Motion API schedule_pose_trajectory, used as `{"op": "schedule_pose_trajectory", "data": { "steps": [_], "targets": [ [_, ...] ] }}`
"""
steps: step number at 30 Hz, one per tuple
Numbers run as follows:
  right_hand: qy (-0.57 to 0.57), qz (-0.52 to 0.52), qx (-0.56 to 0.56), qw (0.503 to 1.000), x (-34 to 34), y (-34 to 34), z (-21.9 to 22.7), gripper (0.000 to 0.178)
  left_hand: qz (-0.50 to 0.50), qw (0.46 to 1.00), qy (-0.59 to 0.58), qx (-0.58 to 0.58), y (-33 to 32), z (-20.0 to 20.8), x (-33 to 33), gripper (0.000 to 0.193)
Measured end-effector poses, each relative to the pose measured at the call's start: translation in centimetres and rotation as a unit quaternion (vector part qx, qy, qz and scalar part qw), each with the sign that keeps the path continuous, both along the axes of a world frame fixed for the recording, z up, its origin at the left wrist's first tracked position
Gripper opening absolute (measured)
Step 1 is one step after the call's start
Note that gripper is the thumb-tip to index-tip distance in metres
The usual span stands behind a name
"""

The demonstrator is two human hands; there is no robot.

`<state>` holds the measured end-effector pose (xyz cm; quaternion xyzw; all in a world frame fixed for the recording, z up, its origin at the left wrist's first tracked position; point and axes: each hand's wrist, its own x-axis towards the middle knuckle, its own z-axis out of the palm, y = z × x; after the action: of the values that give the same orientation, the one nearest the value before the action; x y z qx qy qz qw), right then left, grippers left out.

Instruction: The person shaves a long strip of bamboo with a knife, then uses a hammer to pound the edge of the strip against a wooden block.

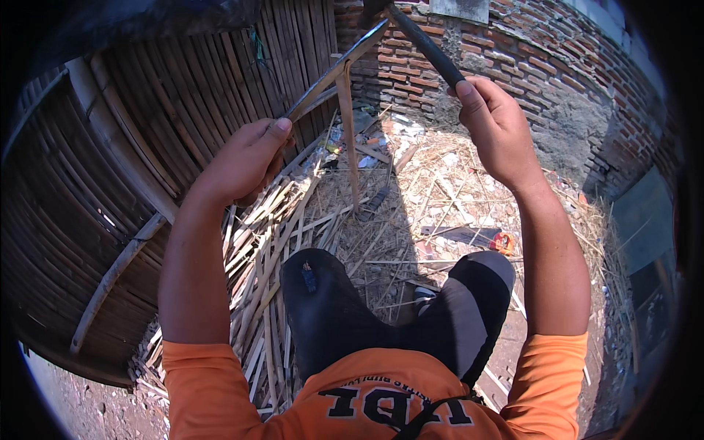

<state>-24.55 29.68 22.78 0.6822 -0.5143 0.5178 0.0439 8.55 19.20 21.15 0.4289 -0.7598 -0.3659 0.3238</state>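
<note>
My left hand point(253, 158) is closed round the near end of a long, narrow machete point(337, 66), whose pale upper edge shines in the sun. Its blade slants up and away to the right. Under the blade a bamboo strip point(350, 139) stands nearly upright, its top meeting the blade and its lower end on the littered ground. My right hand point(493, 121) grips the dark handle of a hammer point(429, 48). The dark hammer head is partly cut off at the upper edge, close to the blade's tip; whether they touch I cannot tell.
A heap of split bamboo strips point(268, 257) lies by my left leg, beside a bamboo slat wall point(132, 176). Straw, rubble and litter cover the ground ahead. A brick wall point(543, 51) closes off the far right. A small dark object point(309, 279) rests on my left knee.
</note>
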Motion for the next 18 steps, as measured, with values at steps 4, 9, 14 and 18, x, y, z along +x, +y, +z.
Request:
{"op": "schedule_pose_trajectory", "data": {
  "steps": [4, 9, 14, 18],
  "targets": [
    [-0.046, 0.037, -0.073, 0.996, 0.3, 1.7, 1.7, 0.047, -0.021, 1.000, -0.004, -0.019, 0.4, 0.0, -0.4, 0.053],
    [0.027, -0.042, 0.044, 0.998, -0.7, -0.1, -0.4, 0.047, -0.006, 0.999, -0.009, -0.033, 0.2, 0.0, -0.8, 0.052],
    [-0.057, 0.047, -0.024, 0.997, -0.5, 1.2, 1.1, 0.041, -0.001, 1.000, 0.001, -0.010, -0.1, -0.2, -0.1, 0.052],
    [-0.032, 0.030, -0.080, 0.996, 0.0, 0.6, 1.1, 0.041, -0.013, 1.000, -0.010, -0.016, 0.1, -0.2, 0.0, 0.052]
  ]
}}
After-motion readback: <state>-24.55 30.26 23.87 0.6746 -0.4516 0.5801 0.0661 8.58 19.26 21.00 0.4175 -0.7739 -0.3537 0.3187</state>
